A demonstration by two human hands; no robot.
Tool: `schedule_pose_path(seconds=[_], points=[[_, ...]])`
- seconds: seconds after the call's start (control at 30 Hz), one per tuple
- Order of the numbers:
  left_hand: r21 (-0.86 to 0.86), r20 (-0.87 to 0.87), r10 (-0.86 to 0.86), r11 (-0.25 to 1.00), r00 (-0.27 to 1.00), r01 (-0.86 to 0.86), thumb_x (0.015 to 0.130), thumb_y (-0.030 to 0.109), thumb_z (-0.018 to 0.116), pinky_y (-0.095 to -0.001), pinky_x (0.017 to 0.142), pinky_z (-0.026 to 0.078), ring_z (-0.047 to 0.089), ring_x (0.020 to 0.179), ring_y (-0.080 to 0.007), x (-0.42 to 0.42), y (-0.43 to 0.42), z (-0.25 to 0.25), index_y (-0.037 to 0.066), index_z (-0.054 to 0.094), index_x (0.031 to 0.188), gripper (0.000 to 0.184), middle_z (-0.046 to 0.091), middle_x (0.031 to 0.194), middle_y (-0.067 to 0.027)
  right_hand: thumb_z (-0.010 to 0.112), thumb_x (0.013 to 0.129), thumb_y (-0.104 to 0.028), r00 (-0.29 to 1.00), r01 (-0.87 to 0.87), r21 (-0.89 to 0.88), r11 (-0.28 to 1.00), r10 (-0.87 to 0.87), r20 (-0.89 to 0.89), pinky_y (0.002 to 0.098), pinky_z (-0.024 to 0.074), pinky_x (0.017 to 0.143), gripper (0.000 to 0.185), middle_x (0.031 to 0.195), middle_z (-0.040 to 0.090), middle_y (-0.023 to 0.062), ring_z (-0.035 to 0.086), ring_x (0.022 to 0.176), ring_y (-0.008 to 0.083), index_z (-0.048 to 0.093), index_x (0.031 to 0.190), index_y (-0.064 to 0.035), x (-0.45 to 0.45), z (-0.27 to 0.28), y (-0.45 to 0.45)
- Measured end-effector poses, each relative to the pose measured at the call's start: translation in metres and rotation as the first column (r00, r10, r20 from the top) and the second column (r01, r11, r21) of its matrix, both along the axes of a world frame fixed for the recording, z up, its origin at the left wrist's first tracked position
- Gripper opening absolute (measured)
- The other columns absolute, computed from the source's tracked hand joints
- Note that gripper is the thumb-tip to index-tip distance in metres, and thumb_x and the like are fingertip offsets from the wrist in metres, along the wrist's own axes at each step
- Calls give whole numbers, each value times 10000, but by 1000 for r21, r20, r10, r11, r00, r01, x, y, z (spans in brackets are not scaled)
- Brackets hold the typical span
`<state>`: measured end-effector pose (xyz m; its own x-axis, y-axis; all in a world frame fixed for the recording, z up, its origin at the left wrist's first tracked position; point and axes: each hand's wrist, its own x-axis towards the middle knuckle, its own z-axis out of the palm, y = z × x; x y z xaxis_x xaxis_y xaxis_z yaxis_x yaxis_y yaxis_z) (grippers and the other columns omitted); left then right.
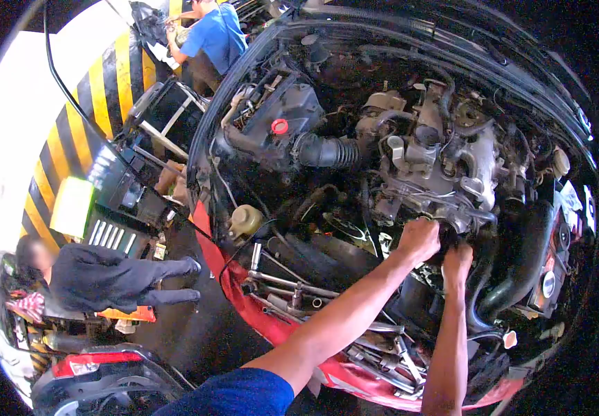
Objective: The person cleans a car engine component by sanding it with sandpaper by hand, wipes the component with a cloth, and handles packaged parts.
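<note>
While a person in dark clothes [115, 277] stands at far left and another in a blue shirt [221, 35] bends to something beyond, metal tools [271, 279] lie along the car's red front edge [249, 310]. The left hand [421, 241] is curled tightly at the near end of the engine [445, 170] (what it grasps, if anything, I cannot tell). The engine sits behind that edge; its long axis seems to run away from the hands, near end pointing towards them. With its top exposed and tools laid out, the work looks underway; what remains does not show. Just beside, the right hand [457, 261] is bent inward, its hold hidden too. Farther right curves a thick black pipe [525, 260].
</note>
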<state>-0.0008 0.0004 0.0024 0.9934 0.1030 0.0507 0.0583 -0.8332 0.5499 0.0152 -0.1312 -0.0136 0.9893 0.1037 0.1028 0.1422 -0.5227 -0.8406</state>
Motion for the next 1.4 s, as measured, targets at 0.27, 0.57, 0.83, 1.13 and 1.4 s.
schedule_pose_path(seconds=[0.27,0.57,0.83,1.13,1.4], points=[[-2,75,14,1000,997,-13,766,166,553,-468,641,509,629,657,-355,0,0,0,30,604,721,153,619,670,-185,545,809,-164,998,12,-63,998,-16,-59,433,455,651,229,796,643,226,600,699,329,621,865,44,-1,8,3],[52,41,-19,999,999,16,725,152,571,-460,652,522,641,691,-348,-3,1,3,18,609,731,140,628,697,-201,567,820,-163,969,3,-85,996,-24,-248,433,449,713,226,906,624,237,602,823,319,602,937,27,-7,38,8],[44,32,-16,999,999,15,740,152,568,-466,651,523,640,675,-354,0,1,0,8,609,718,151,622,687,-207,524,805,-89,990,20,-40,999,-26,-142,390,463,736,205,889,663,207,631,827,281,630,928,35,-6,23,9],[16,-151,53,999,987,-51,683,119,583,-457,672,530,651,713,-363,3,-3,8,3,650,711,136,647,759,-218,593,739,-107,990,104,-101,989,-113,-85,443,483,700,190,835,650,226,626,792,404,622,882,14,3,-13,-1],[30,-9,36,999,999,-35,750,184,587,-450,695,517,633,684,-383,8,-2,-11,9,655,784,190,635,727,-223,545,724,-94,982,134,-168,977,-154,-111,484,474,708,175,866,600,303,591,834,453,613,825,33,2,-13,-3]])
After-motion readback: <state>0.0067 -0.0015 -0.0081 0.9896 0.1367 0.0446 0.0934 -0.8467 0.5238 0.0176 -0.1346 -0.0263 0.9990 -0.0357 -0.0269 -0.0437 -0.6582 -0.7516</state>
